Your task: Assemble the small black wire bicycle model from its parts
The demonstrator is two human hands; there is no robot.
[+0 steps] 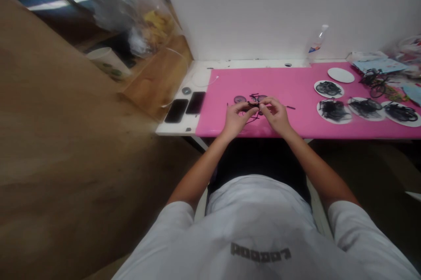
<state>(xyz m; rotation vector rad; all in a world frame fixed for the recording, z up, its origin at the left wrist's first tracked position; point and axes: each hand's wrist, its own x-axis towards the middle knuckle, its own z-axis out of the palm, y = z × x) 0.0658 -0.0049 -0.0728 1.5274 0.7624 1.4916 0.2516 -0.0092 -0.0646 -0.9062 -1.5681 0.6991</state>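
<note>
My left hand (236, 117) and my right hand (275, 115) meet over the near part of the pink mat (226, 87). Between their pinched fingertips is a small dark part (253, 105), too small to make out fully. Just beyond the fingers lie a small black spoked wheel (240, 99) and other thin black pieces (254, 96) of what looks like a miniature bicycle. Below the fingertips a thin black frame-like piece (252, 119) shows, partly covered by my hands. A short dark stick (290, 107) rests right of my right hand.
White plates (341, 75) stand on the right, several holding black parts (334, 109). A black model bicycle (377, 88) and packaging (378, 66) lie at far right. A bottle (318, 42) stands by the wall. Two phones (176, 111) and a cable (207, 84) are on the left.
</note>
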